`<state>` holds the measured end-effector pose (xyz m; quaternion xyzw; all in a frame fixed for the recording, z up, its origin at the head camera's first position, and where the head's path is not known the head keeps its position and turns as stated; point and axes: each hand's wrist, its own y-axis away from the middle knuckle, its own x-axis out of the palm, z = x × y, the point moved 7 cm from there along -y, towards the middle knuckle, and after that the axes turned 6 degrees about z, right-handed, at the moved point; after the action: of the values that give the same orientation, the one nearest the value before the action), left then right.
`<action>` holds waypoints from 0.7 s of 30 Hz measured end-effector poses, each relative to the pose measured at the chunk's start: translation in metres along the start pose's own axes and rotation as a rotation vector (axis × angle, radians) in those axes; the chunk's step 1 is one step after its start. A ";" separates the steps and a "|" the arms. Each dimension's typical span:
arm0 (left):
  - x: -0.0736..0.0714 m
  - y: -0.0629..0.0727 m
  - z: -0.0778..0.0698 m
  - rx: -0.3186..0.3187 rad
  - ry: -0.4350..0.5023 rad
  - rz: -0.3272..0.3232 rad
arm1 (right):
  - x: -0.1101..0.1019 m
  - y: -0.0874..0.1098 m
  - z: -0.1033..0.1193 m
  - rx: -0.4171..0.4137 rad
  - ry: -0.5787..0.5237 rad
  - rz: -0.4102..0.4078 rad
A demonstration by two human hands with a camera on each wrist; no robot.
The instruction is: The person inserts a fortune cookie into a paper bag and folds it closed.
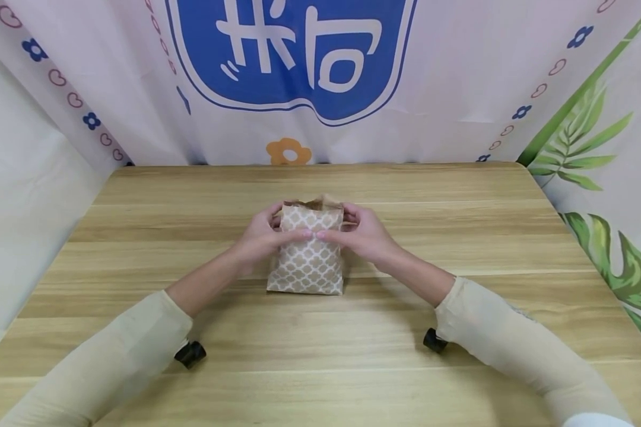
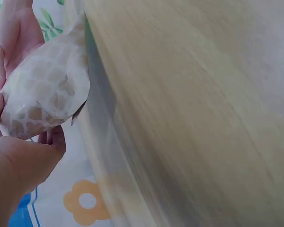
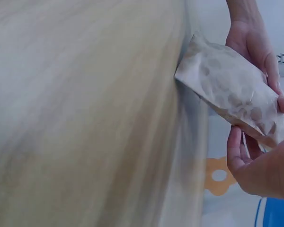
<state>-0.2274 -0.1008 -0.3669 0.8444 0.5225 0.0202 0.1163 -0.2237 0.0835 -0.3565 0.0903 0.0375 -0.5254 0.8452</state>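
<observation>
A brown paper bag (image 1: 307,264) with a white lattice pattern stands on the wooden table, its crumpled top edge gaping a little. My left hand (image 1: 264,234) grips its left side, thumb across the front and fingers behind. From the other side my right hand (image 1: 365,234) holds it the same way, and the two thumb tips nearly meet on the front. In the left wrist view the bag (image 2: 47,82) looks bulged. The right wrist view shows the bag (image 3: 232,87) between both hands, with fingers at its side edge. What is inside the bag is hidden.
The wooden table (image 1: 320,344) runs back to a white cloth backdrop (image 1: 448,77) with a blue printed sign. On the right hangs a leaf-patterned cloth (image 1: 614,196). Small black devices (image 1: 190,354) sit under both sleeved forearms.
</observation>
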 end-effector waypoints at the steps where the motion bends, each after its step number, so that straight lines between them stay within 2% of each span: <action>1: 0.001 0.001 -0.002 0.013 -0.001 -0.003 | -0.001 0.001 0.003 -0.019 0.008 -0.003; 14: 0.017 0.013 -0.028 0.237 -0.069 0.007 | -0.005 0.016 0.020 -0.167 0.014 0.070; 21: 0.023 0.020 -0.040 0.381 -0.061 0.007 | -0.007 0.024 0.034 -0.301 0.074 0.084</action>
<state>-0.2056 -0.0823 -0.3257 0.8531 0.5103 -0.1044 -0.0299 -0.2063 0.0933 -0.3196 -0.0166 0.1431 -0.4744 0.8684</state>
